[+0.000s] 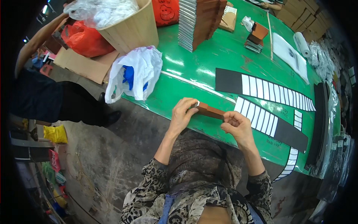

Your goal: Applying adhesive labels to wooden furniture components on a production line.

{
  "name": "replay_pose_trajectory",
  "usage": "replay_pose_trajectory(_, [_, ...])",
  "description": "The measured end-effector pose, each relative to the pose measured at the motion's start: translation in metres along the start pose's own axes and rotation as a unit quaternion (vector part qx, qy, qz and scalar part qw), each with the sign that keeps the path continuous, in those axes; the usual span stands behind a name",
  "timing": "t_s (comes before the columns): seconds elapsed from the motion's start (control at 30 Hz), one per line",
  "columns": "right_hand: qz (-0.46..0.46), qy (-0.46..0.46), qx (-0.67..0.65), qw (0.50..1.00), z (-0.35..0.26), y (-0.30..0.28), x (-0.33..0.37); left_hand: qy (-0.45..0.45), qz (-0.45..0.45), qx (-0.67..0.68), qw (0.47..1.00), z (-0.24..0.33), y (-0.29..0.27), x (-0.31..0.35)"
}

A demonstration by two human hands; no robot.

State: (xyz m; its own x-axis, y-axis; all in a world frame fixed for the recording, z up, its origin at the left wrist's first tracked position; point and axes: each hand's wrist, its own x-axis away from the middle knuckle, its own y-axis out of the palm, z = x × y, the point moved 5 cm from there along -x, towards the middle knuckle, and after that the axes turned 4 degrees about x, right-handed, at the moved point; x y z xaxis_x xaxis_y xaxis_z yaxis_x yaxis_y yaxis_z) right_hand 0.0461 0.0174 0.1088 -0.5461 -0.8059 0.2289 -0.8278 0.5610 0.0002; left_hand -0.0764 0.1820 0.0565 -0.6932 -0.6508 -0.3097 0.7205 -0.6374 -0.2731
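Just over the near edge of the green table I hold a flat, narrow brown piece (pixel 210 111) between my hands; its exact kind does not show. The fingers of my left hand (pixel 182 115) pinch its left end, where a small white bit shows. At the other end, the curled thumb and fingers of my right hand (pixel 238 126) grip its corner. To the right lie black strips (pixel 228 80) carrying rows of white labels, one strip (pixel 289 133) close beside my right hand. A tall stack of brown and silvery pieces (pixel 201 24) stands farther back.
A white plastic bag (pixel 143 71) sits at the table's left edge, near a wooden bin (pixel 128 31) and red bags (pixel 84 39). A smaller brown pile (pixel 256 37), clear plastic sheets (pixel 289 54) and a white roll (pixel 301 44) lie farther off. Another person (pixel 48 93) stands at left.
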Motion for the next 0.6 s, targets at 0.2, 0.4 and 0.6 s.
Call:
replay_pose_trajectory(0.2, [0.046,-0.163,0.25,0.953,-0.011,0.006,-0.008,0.019,0.013,0.014,1.0,0.009,0.016,0.015])
replay_pose_trajectory(0.4, [0.04,-0.159,0.311,0.936,-0.02,0.015,-0.025,0.045,0.031,0.066,0.996,0.017,0.021,0.016])
replay_pose_trajectory(0.6, [0.021,-0.161,0.347,0.924,-0.022,0.026,-0.031,0.063,0.057,0.088,0.992,0.008,0.024,0.017])
